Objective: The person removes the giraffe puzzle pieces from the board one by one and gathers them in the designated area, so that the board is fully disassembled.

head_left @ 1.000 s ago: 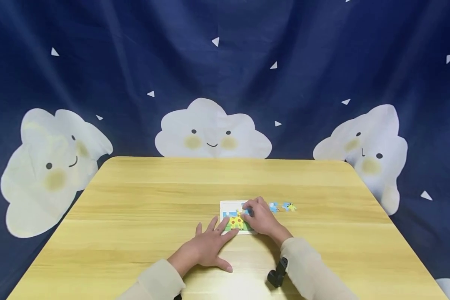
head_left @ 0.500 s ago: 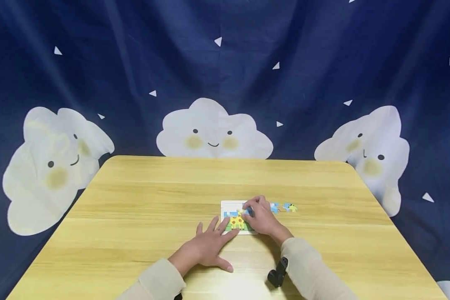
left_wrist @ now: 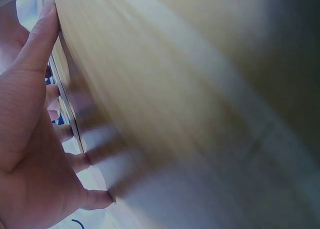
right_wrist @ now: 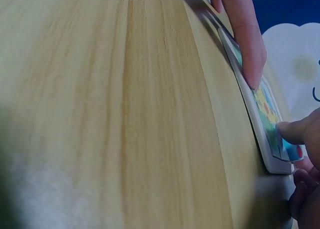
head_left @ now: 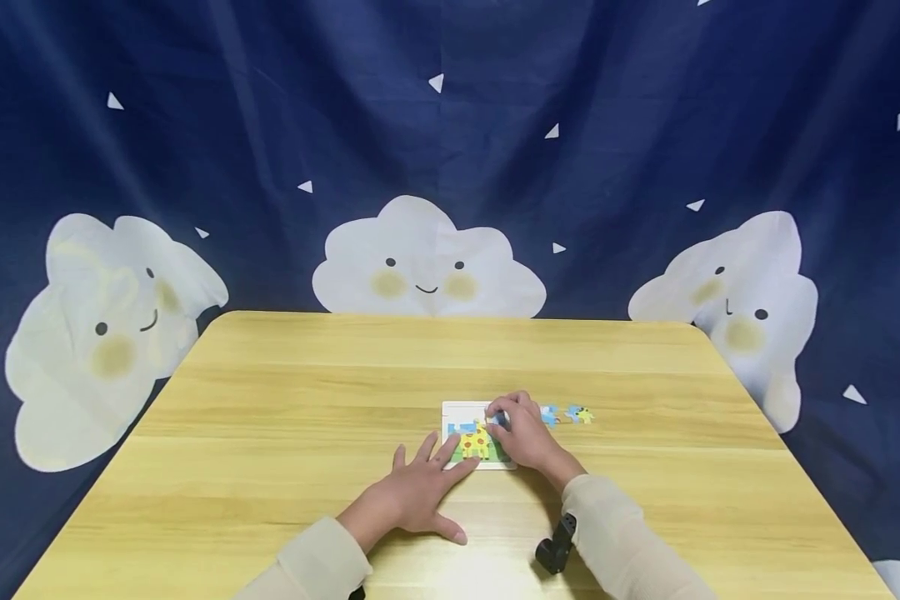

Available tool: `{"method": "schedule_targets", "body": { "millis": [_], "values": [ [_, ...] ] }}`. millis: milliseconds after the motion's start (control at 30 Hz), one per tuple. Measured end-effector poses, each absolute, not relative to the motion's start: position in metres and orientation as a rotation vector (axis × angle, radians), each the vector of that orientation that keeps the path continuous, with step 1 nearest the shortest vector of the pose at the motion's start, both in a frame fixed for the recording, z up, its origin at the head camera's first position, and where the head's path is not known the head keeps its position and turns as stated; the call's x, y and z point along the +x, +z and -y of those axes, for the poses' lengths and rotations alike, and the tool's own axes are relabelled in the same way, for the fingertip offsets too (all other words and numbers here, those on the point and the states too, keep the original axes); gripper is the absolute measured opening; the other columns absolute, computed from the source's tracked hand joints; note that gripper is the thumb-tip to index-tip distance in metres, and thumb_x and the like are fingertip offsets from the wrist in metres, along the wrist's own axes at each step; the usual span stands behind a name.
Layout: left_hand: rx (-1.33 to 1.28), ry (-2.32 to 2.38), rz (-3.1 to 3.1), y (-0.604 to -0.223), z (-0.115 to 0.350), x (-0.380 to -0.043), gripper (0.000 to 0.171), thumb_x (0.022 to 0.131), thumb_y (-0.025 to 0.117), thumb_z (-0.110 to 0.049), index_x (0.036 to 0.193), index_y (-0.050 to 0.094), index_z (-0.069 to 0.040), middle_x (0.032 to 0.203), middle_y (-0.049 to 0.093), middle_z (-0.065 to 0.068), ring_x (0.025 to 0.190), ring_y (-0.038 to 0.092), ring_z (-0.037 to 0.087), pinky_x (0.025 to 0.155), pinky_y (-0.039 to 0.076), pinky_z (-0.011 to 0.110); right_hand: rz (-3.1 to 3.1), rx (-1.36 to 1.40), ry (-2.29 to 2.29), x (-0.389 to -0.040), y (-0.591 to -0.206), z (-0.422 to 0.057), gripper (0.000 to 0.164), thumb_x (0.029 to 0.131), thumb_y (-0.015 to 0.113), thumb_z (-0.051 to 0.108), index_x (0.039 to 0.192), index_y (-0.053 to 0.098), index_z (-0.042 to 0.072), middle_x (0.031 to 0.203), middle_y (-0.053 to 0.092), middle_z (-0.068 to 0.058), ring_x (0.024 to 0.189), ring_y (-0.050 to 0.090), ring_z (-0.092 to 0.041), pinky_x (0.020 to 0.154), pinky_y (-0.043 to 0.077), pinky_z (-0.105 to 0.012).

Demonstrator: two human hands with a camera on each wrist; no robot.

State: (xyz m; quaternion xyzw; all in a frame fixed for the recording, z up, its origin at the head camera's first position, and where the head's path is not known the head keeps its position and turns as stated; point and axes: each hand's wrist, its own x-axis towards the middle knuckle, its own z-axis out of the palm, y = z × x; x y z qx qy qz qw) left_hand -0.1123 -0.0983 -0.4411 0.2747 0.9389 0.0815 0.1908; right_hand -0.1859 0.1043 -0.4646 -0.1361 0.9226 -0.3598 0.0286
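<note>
A small white puzzle tray (head_left: 461, 409) lies mid-table, partly filled with pieces that show a yellow giraffe (head_left: 476, 446) on green and blue. My left hand (head_left: 418, 493) is spread out, its fingertips resting on the tray's near left part and the table. Over the tray's right side, my right hand (head_left: 527, 435) pinches a blue puzzle piece (right_wrist: 290, 150) with a red spot between thumb and fingers. In the right wrist view, this piece is at the tray's edge; whether it sits flat cannot be told. The right hand hides part of the tray in the head view.
Loose puzzle pieces (head_left: 581, 414) in blue and yellow lie right of the tray, some partly behind the right hand. The wooden table (head_left: 307, 392) reaches back to a dark blue curtain (head_left: 495, 100) with white clouds. A black device (head_left: 555, 546) hangs at the right cuff.
The head view has shifted slightly. My right fingertips have moved a little at the blue piece while staying over the tray's right side. My left hand keeps its place.
</note>
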Motion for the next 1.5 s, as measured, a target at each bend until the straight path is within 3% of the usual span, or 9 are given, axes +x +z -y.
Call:
{"method": "schedule_targets", "body": {
  "millis": [333, 567, 900, 1200, 1500],
  "values": [
    [0.778, 0.217, -2.651, -0.441, 0.097, -0.114, 0.098, 0.067, 0.058, -0.076, 0.149, 0.023, -0.036, 0.159, 0.010, 0.008, 0.143, 0.011, 0.040, 0.099, 0.020, 0.072, -2.859, -0.407, -1.108, -0.188, -0.466, -0.107, 0.013, 0.087, 0.067, 0.013, 0.099, 0.064, 0.016, 0.093, 0.051, -0.002, 0.083, 0.043, -0.017, 0.073, 0.037, -0.034],
    [0.771, 0.220, -2.644, -0.441, 0.097, -0.113, 0.098, 0.067, 0.058, -0.076, 0.149, 0.023, -0.036, 0.159, 0.009, 0.008, 0.143, 0.011, 0.040, 0.099, 0.020, 0.072, -2.832, -0.385, -1.178, -0.188, -0.465, -0.108, 0.011, 0.086, 0.067, 0.010, 0.097, 0.065, 0.011, 0.085, 0.050, -0.002, 0.075, 0.043, -0.015, 0.066, 0.038, -0.030],
    [0.763, 0.231, -2.645, -0.442, 0.098, -0.111, 0.098, 0.066, 0.059, -0.075, 0.149, 0.024, -0.036, 0.159, 0.010, 0.008, 0.143, 0.012, 0.040, 0.099, 0.020, 0.072, -2.905, -0.327, -1.235, -0.189, -0.467, -0.111, 0.006, 0.086, 0.065, 0.007, 0.089, 0.061, 0.011, 0.085, 0.053, -0.002, 0.077, 0.047, -0.016, 0.068, 0.040, -0.030],
    [0.763, 0.255, -2.644, -0.441, 0.099, -0.110, 0.099, 0.066, 0.060, -0.074, 0.149, 0.024, -0.036, 0.159, 0.010, 0.008, 0.143, 0.011, 0.041, 0.099, 0.019, 0.073, -2.920, -0.268, -1.362, -0.190, -0.464, -0.124, 0.031, 0.084, 0.066, 0.005, 0.115, 0.061, 0.004, 0.095, 0.060, -0.009, 0.082, 0.058, -0.018, 0.073, 0.049, -0.031],
    [0.754, 0.257, -2.639, -0.441, 0.098, -0.110, 0.099, 0.066, 0.061, -0.073, 0.149, 0.023, -0.037, 0.159, 0.009, 0.007, 0.143, 0.011, 0.039, 0.100, 0.018, 0.072, -2.928, -0.183, -1.358, -0.192, -0.456, -0.150, 0.031, 0.087, 0.065, 0.006, 0.117, 0.060, 0.002, 0.100, 0.059, -0.014, 0.083, 0.060, -0.022, 0.071, 0.050, -0.030]
  ]
}}
